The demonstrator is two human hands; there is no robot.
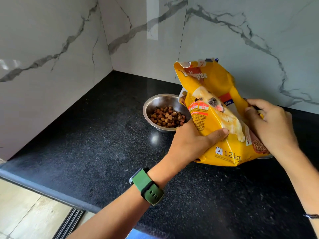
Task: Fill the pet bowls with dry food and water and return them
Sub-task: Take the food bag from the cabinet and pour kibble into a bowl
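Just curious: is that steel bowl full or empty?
Partly filled: brown kibble covers the steel bowl's bottom, with bare metal wall above it.

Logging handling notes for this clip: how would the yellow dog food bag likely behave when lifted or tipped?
The yellow bag looks floppy: its torn top sags and creases. It probably shifts as kibble moves inside, which may be why the left hand and right hand both grip it. Its glossy film could be somewhat slippery.

Bare forearms, green-strapped watch [148, 186] on left wrist, thin dark band [311, 216] on right.
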